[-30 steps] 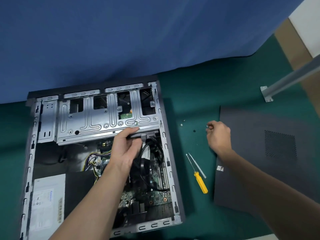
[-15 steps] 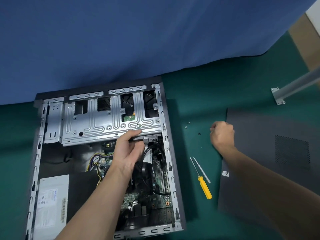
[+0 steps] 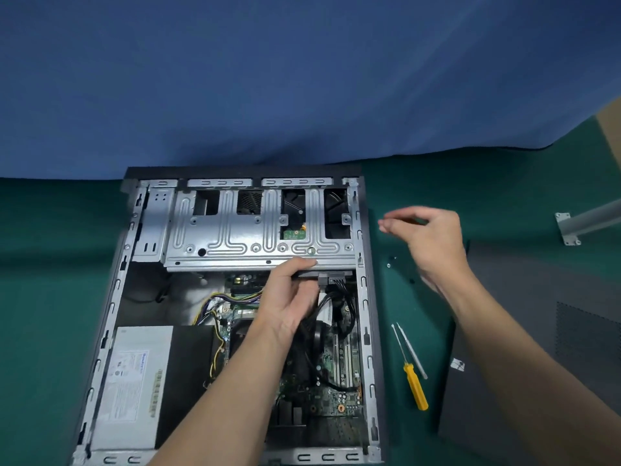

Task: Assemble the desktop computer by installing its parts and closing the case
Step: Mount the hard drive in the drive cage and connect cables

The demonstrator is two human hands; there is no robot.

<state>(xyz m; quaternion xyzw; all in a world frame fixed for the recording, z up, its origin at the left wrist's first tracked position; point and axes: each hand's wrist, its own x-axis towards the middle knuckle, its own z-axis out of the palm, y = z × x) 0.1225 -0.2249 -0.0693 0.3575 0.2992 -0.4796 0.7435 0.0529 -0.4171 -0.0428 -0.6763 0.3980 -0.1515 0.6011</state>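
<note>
Right hand (image 3: 433, 243) lifted; left hand (image 3: 289, 297) grips drive (image 3: 309, 274).

Light is soft and even, from above; you get short shadows just right of the computer case (image 3: 367, 331). Mild glare on the metal drive cage (image 3: 235, 240). Your right hand (image 3: 433, 240) smears with motion blur. Wide lens bows the bench (image 3: 50, 280) edges.

Label (image 3: 134, 375) on the power supply (image 3: 111, 415): a blue brand word above fine print, too small to read. White sticker (image 3: 457, 364) on the side panel (image 3: 470, 425): markings illegible.
</note>
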